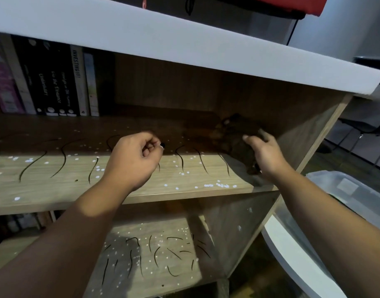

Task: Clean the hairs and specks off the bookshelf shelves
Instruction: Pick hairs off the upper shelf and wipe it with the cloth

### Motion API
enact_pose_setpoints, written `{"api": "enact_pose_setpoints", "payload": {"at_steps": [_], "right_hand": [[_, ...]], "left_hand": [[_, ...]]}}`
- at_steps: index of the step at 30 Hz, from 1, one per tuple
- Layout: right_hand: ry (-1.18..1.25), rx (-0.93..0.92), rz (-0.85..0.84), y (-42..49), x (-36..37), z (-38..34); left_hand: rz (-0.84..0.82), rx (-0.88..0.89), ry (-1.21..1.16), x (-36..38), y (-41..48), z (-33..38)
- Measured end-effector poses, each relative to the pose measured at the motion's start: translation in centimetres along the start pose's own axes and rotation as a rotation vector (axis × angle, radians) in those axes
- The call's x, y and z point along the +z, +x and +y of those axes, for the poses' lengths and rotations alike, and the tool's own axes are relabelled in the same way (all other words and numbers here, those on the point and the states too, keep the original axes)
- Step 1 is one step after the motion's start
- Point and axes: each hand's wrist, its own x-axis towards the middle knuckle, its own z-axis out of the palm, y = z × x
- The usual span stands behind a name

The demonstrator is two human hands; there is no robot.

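Note:
The wooden bookshelf's upper shelf (55, 190) carries several dark curved hairs (64, 155) and scattered white specks (219, 185). My left hand (135, 160) hovers over the middle of this shelf, fingers curled with thumb and fingertips pinched together on a small dark bit, likely a hair. My right hand (262, 151) grips a dark brown cloth (234, 136) bunched at the shelf's right end against the side panel. The lower shelf (141, 284) below also holds several hairs (131, 254) and white specks.
A row of upright books (55, 82) stands at the back left of the upper shelf. The white top board (184, 44) overhangs above. A clear plastic bin (344, 190) sits on the floor to the right of the bookshelf.

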Motion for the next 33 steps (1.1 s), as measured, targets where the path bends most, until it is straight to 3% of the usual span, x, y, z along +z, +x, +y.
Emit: {"api": "enact_pose_setpoints", "payload": {"at_steps": [5,10,19,23,30,33], "right_hand": [[-0.434,-0.08,-0.32,-0.2,0.0,2.7],[-0.564,-0.146,-0.4,-2.7,0.6,2.9],[-0.34,-0.127,-0.381,-9.1,3.3,1.5],[-0.197,-0.129,-0.353,-10.0,4.4,0.6],[0.197,0.052,-0.085,-5.6,4.1,-1.5],[0.26,0.087,0.003,-2.4,3.2,-2.0]], "left_hand": [[0.001,-0.007,-0.004,0.1,0.0,0.0],[0.01,-0.009,-0.009,0.0,-0.1,0.2],[0.047,-0.051,-0.151,-0.9,-0.9,1.2],[0.035,0.013,-0.173,-2.3,-1.8,1.2],[0.092,0.048,-0.042,-6.5,-1.6,-1.2],[0.1,0.025,0.007,-8.1,-1.5,-2.9]]}}
